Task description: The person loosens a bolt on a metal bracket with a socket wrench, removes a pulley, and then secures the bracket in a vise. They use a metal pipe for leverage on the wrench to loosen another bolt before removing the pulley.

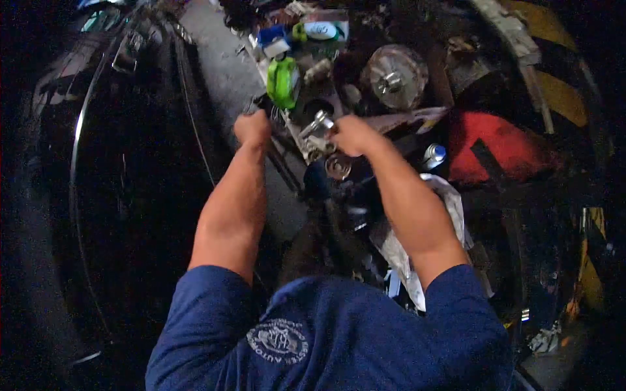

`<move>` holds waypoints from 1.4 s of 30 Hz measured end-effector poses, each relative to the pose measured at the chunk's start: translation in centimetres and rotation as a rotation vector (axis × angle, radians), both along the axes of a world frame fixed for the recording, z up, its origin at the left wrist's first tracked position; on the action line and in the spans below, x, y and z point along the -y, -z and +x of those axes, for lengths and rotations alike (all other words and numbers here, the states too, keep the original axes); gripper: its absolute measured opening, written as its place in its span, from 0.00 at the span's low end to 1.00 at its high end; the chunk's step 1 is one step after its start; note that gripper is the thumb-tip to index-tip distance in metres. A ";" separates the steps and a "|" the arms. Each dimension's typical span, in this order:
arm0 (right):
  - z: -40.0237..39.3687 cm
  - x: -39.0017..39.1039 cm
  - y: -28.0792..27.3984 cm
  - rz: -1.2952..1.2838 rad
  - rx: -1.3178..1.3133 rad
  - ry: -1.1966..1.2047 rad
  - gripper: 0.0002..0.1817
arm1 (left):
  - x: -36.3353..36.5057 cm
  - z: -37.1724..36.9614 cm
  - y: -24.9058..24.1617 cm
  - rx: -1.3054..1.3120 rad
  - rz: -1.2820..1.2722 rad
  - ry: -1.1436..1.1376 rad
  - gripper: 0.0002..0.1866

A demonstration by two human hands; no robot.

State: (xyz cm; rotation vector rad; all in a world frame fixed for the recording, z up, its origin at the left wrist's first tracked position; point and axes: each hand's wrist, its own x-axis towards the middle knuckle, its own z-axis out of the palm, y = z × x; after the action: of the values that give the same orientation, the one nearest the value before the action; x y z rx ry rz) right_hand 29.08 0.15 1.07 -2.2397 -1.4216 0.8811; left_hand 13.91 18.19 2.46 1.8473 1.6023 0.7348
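Observation:
Both my arms reach forward over a cluttered work surface. My left hand (252, 127) is closed, at the left edge of the clutter; a small dark item shows at its fingers, too unclear to name. My right hand (352, 135) is wrapped round a shiny metal tool (319, 122), whose head points up and left. Just below that hand lies a round metal part (338, 167). A bright green packet (283, 83) stands between and beyond my hands. Right of it sits a large round metal disc (395, 77) with a hub.
A dark car body (130, 163) fills the left. To the right are a blue-capped can (434, 154), a red cloth-like item (489, 146) and pale crumpled sheets (401, 254). A green and white bottle (319, 30) lies at the back. Yellow-black stripes (561, 98) run at far right.

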 end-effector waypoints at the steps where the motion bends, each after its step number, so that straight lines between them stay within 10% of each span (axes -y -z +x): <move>1: 0.0 -1.1 1.1 0.053 0.037 -0.027 0.18 | 0.1 0.6 -0.6 0.032 -0.040 -0.028 0.17; 12: -2.0 -3.4 -0.2 -0.192 0.063 -0.154 0.17 | -7.7 1.9 7.3 -0.254 -0.182 0.030 0.21; 18: -3.2 -3.6 -1.3 -0.214 0.133 -0.136 0.17 | -10.5 2.3 10.9 -0.674 -0.014 0.577 0.17; 25: -3.8 -4.5 -2.0 -0.272 0.180 -0.102 0.16 | -13.1 3.3 20.2 -0.379 -0.413 0.252 0.15; 27: -3.7 -4.6 -1.5 -0.319 0.186 -0.115 0.16 | -13.6 2.5 22.6 -0.612 -0.245 0.731 0.15; 30: -3.6 -4.6 -1.4 -0.258 0.222 -0.164 0.15 | -14.4 1.9 31.0 -0.380 -0.437 0.679 0.13; 32: -3.5 -4.4 -1.1 -0.161 0.247 -0.198 0.14 | -12.6 0.9 30.6 -0.718 -0.249 0.925 0.15; 34: -3.5 -4.3 -0.9 -0.139 0.246 -0.195 0.14 | -10.9 0.1 34.2 -0.106 -0.631 0.309 0.17; 36: -3.5 -4.7 -1.3 -0.184 0.225 -0.185 0.14 | -8.7 -0.4 35.2 -0.142 -0.653 0.153 0.15; 37: -3.5 -4.8 -0.9 -0.195 0.224 -0.184 0.14 | -8.5 -1.6 39.2 -0.642 -0.424 0.810 0.14; 38: -3.4 -4.9 -0.6 -0.191 0.225 -0.186 0.14 | -6.6 -2.2 40.5 -0.638 -0.434 0.815 0.14; 42: -3.1 -5.0 -0.2 -0.171 0.231 -0.238 0.13 | 3.9 -6.4 39.2 0.109 -1.336 0.024 0.17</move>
State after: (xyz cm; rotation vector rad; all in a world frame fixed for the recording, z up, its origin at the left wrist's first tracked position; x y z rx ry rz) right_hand 25.99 5.15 1.23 -2.3961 -1.8096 0.8670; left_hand 7.49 14.32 -36.76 0.7965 1.3838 -0.2777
